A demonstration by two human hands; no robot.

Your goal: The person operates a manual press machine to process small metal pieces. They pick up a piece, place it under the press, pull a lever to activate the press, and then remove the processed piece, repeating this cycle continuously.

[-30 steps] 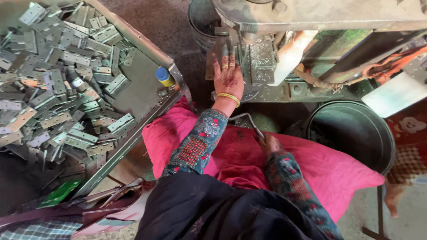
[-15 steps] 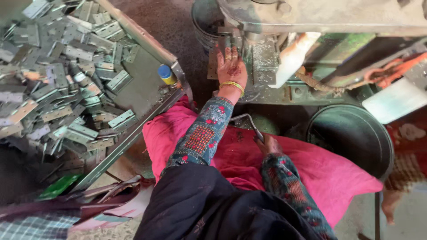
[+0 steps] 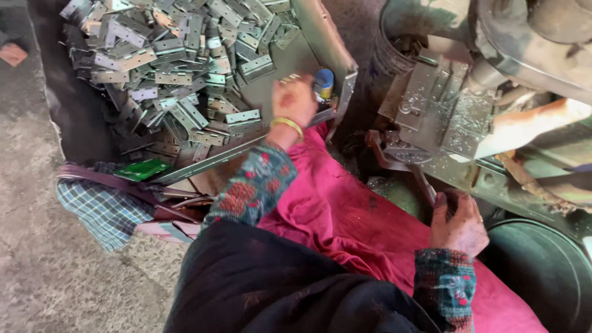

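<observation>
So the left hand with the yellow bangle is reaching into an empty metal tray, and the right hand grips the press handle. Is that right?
Not quite: in the head view the metal tray is heaped with flat metal hinge plates, not empty. The left hand with its yellow bangle does reach into it, and the right hand grips the press handle.

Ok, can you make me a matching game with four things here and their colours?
Things:
1. bangle on the left hand
2. hinges heaped in the tray
3. cloth over the lap
4. flat packet beside the tray

Colours:
A. green
B. pink
C. gold
D. grey metal

Pairs: 1-C, 2-D, 3-B, 4-A
</observation>
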